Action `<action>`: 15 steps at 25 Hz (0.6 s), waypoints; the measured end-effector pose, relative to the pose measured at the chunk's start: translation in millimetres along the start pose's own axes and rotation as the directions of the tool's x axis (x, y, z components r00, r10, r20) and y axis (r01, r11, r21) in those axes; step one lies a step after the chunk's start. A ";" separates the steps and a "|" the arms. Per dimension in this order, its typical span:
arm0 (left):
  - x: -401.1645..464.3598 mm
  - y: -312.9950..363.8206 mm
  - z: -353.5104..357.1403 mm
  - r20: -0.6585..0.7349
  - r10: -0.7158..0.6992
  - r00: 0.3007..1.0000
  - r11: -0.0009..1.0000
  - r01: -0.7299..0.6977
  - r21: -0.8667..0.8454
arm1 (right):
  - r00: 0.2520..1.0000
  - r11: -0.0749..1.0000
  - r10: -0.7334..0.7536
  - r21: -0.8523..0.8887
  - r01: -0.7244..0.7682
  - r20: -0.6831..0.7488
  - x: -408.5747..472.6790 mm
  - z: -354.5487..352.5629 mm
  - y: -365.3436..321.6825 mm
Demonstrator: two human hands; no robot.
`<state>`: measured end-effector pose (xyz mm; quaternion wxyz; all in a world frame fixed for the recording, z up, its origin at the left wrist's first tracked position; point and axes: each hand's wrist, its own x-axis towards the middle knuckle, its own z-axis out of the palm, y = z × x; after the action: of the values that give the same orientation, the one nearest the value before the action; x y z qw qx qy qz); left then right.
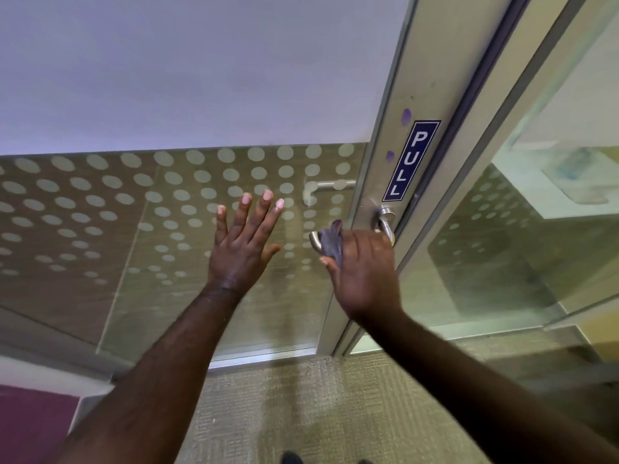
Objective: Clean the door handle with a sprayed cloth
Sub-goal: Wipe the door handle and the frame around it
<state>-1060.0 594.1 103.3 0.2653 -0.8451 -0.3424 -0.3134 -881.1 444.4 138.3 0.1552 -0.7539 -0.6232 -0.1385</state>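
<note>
1. Right hand (363, 272) grips cloth (331, 244) around handle (385, 226) — lever tip exposed at left.
2. Left hand (243, 242) — fingers spread, flat against dotted glass (100, 202).
3. Handle sits at door's frame edge, below PULL sign (411, 161).

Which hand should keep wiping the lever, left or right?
Right. The right hand already grips the cloth wrapped over the door handle. The left hand is open, empty, spread flat toward the dotted glass panel, away from the handle.

The left hand (243, 241) spread on the glass door (160, 105) leaves open air beside the handle (385, 226).
</note>
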 end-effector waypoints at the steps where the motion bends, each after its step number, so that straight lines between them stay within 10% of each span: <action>1: 0.0 0.6 -0.1 -0.003 0.000 1.000 1.000 0.000 -0.010 | 0.998 0.998 0.060 -0.016 -0.060 0.002 -0.8 5.6 -17.4; 11: 0.3 1.3 -4.6 0.061 -0.012 0.998 0.998 0.016 -0.053 | 0.951 0.948 -0.246 -0.253 0.195 -0.187 -11.0 27.2 -17.0; 15: 1.2 1.9 -6.6 0.080 -0.016 0.997 0.999 0.020 -0.051 | 0.969 0.961 -0.242 -0.150 0.231 -0.058 -5.6 7.1 5.3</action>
<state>-1060.1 589.0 108.1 0.2266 -0.8603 -0.3523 -0.2906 -876.8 441.4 129.2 0.1070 -0.6772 -0.6912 -0.2285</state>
